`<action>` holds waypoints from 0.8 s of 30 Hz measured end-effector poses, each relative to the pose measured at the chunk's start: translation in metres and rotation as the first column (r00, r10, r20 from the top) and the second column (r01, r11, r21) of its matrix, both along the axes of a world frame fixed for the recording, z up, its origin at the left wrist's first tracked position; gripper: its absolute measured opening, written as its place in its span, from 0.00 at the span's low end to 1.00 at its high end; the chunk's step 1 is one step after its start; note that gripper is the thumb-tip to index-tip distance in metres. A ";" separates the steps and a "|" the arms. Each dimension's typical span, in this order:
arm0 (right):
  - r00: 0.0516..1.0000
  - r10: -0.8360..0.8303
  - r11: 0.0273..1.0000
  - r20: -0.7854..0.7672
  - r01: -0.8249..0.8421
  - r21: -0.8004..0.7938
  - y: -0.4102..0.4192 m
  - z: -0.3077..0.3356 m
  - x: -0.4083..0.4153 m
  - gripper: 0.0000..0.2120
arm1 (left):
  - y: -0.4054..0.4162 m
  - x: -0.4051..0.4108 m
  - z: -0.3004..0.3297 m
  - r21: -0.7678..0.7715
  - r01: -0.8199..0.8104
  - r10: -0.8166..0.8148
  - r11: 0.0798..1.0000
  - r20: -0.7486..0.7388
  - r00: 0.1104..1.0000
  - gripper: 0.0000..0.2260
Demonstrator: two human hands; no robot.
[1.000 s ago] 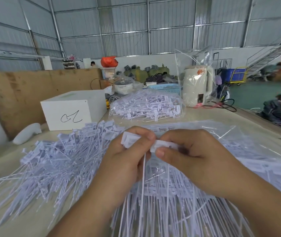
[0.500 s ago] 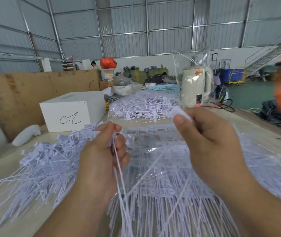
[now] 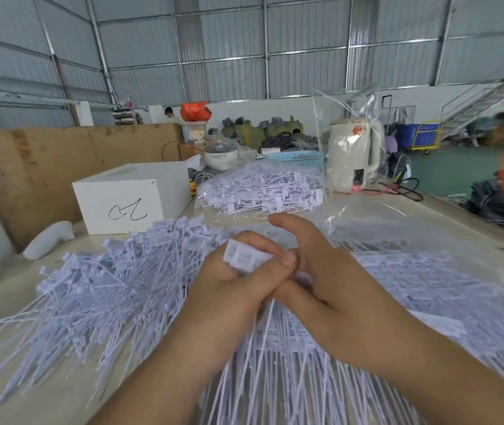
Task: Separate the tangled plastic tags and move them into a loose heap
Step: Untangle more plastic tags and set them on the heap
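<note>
While the left hand pinches a tag bundle, tails trailing toward 6 o'clock, right hand looks loosely curled beside it; loose heap lies at 9 o'clock, nearer the left.

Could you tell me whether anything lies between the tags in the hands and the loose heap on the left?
Nothing visible does. The left hand pinches the tags just right of the loose heap, with only open air between; the right hand lies on the far side.
</note>
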State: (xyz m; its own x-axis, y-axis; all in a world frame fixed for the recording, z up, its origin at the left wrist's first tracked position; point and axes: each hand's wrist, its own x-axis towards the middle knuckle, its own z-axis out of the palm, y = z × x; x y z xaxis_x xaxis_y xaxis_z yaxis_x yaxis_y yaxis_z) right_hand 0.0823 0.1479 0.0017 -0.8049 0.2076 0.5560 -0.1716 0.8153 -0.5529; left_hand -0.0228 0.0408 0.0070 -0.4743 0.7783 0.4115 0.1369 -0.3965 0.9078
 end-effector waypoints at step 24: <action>0.953 -0.244 0.961 -0.182 0.213 -0.174 -0.017 0.005 -0.009 0.09 | 0.006 0.003 0.001 0.098 -0.133 0.071 0.986 0.476 0.877 0.10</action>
